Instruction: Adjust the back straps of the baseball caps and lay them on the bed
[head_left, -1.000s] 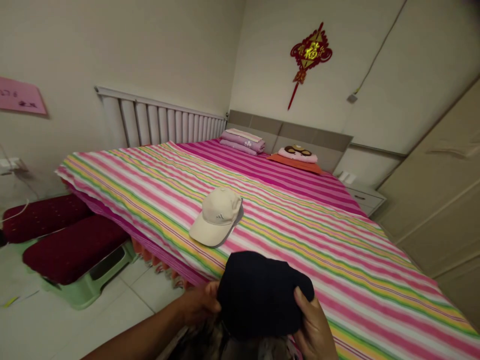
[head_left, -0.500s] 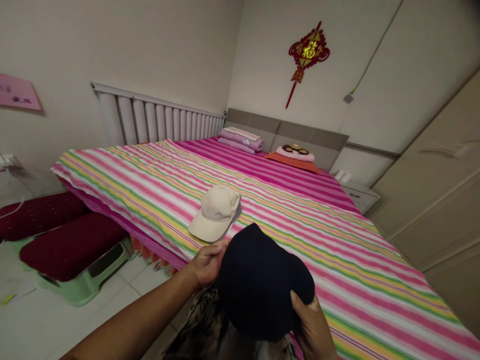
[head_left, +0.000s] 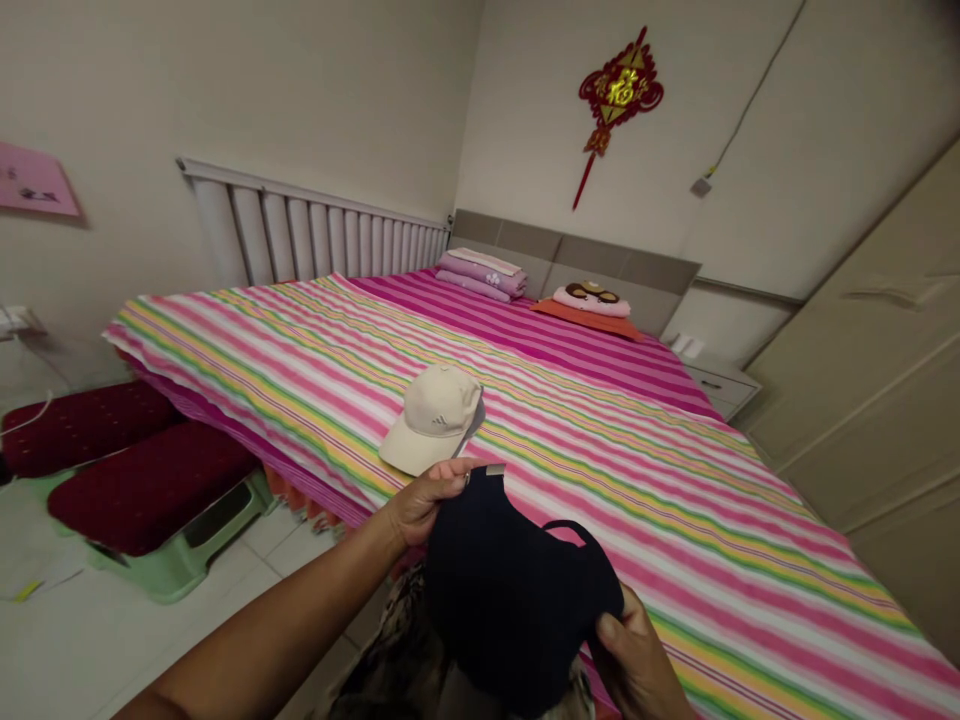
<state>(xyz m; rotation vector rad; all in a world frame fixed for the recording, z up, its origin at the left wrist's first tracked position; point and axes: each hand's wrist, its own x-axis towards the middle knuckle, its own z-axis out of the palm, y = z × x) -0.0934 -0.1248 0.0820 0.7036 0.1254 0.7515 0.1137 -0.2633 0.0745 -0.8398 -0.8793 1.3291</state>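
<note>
A dark navy cap (head_left: pixel 517 590) is held between my two hands, over the near edge of the bed. My left hand (head_left: pixel 431 500) pinches its upper left edge, close to a small pale tag or clasp. On the cap's lower right side, my right hand (head_left: pixel 630 645) grips with the thumb on top. An opening with a curved strap shows along the upper right of the cap. Just beyond my left hand, a cream baseball cap (head_left: pixel 436 415) lies on the striped sheet (head_left: pixel 712 500), its brim toward the lower left.
Folded purple bedding (head_left: pixel 480 275) and a pink folded item (head_left: pixel 592 300) on orange cloth lie near the headboard (head_left: pixel 637 285). Red-topped stools (head_left: pixel 157 485) stand on the floor at left. A radiator (head_left: pixel 315 230) runs along the left wall; a wardrobe (head_left: pixel 862 350) is at right.
The navy cap has tilted and shifted slightly down, so its strap opening and pale tag now show. My left hand has moved up a little along its edge.
</note>
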